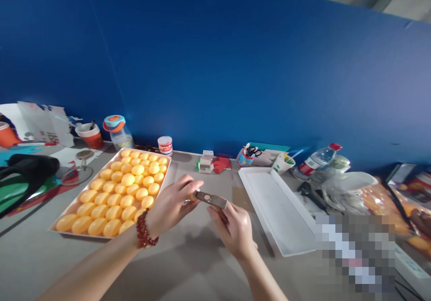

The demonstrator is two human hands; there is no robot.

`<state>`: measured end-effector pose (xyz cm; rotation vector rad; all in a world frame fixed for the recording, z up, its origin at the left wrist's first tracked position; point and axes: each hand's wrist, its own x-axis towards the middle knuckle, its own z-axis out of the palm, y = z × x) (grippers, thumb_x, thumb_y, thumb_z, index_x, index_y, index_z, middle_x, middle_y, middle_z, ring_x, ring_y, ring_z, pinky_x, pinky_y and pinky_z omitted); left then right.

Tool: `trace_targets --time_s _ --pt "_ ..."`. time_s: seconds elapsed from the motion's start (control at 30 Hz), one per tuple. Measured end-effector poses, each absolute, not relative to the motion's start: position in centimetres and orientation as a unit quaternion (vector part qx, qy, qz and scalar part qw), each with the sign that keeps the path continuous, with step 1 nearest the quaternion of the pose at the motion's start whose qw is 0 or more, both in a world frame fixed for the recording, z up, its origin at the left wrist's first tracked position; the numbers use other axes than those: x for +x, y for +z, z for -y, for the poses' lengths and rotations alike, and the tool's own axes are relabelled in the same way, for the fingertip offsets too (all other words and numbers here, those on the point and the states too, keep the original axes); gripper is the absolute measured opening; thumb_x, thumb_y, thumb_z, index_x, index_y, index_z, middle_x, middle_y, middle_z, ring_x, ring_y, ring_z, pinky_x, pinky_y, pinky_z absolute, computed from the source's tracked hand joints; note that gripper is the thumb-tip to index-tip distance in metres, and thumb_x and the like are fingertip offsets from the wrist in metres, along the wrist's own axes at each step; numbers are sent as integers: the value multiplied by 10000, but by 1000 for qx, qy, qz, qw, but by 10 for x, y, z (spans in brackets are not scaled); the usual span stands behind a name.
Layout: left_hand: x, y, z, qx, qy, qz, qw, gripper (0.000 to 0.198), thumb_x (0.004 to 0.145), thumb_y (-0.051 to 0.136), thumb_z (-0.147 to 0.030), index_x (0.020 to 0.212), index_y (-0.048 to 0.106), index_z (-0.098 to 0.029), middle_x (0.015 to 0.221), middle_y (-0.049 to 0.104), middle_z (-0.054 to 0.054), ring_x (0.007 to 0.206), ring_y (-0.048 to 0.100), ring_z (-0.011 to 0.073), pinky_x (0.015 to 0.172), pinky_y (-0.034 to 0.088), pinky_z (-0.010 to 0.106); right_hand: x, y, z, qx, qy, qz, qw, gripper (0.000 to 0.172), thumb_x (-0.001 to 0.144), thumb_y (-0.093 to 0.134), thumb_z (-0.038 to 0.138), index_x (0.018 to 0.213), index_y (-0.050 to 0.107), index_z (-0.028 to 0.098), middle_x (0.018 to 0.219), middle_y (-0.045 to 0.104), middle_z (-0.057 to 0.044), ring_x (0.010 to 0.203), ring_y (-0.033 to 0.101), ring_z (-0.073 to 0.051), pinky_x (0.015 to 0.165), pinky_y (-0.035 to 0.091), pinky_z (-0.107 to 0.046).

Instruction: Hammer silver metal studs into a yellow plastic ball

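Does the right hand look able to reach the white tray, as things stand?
Probably yes: nothing seems to stand between the right hand and the white tray beside it, though its grip on the hammer-like tool may hinder it.

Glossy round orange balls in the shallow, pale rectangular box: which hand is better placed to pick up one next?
Probably the left hand: it is just beside the balls, while the right hand is farther off, gripping a grey metal hammer-like tool. The left also looks occupied, so may need freeing.
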<state>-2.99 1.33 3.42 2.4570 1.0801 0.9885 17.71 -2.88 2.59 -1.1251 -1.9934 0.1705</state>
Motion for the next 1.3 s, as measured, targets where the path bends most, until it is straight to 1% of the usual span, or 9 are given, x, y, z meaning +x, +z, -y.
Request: trace_targets --time_s 0.13,0.33,0.6,0.73,0.93,1.07,1.13,1.2,1.3 --pt "-29 34 -14 847 346 -382 132 348 933 507 -285 1278 475 -254 1089 563 72 828 610 162 731 512 292 179 22 28 -453 55 778 432 222 912 505 204 1106 605 165 590 537 26 461 447 -103 500 377 -201" --pt "-28 31 -14 843 348 -390 124 518 930 509 -265 1416 331 -259 1120 565 87 894 608 187 775 518 320 177 22 27 -448 76 781 428 189 919 510 203 1076 607 166 599 513 31 467 426 -99 498 362 -200" --pt "-28 30 -13 855 338 -383 91 465 918 501 -213 1365 381 -255 1131 577 96 929 618 207 804 523 338 180 24 29 -453 70 771 442 194 916 505 201 1075 607 159 595 518 28 466 438 -99 499 362 -198" --pt "-28 29 -14 859 332 -379 89 472 908 487 -168 1360 376 -247 1148 568 97 945 612 207 811 522 335 179 25 29 -459 79 784 411 171 917 513 219 1046 615 172 605 519 26 471 435 -100 489 351 -198" --pt "-26 28 -15 864 301 -400 45 459 895 536 -222 1331 393 -215 1092 599 91 972 614 242 799 522 361 181 21 28 -456 80 764 450 168 900 520 175 1054 587 176 588 433 54 468 372 -99 496 336 -208" --pt "-24 30 -11 861 307 -400 64 320 888 538 -218 1196 450 -217 1066 606 76 949 621 230 772 521 347 180 18 28 -454 123 749 467 59 901 507 179 889 565 185 587 353 66 481 318 -95 486 306 -213" --pt "-23 32 -9 860 306 -398 94 293 882 542 -210 1163 459 -223 1060 596 67 913 623 216 760 520 337 179 18 29 -457 158 732 480 77 903 504 203 839 545 186 587 322 69 485 304 -93 474 300 -210" --pt "-21 33 -8 861 298 -395 115 325 872 547 -191 1184 459 -228 1071 576 67 901 618 212 761 517 337 178 19 29 -465 209 706 491 77 903 513 239 896 563 180 587 310 72 486 309 -91 461 305 -202" --pt "-18 33 -5 861 303 -377 159 347 859 544 -146 1190 471 -221 1058 540 63 840 613 183 749 518 314 177 24 30 -474 330 655 487 213 910 530 308 1073 570 178 571 336 83 444 333 -81 409 313 -184"
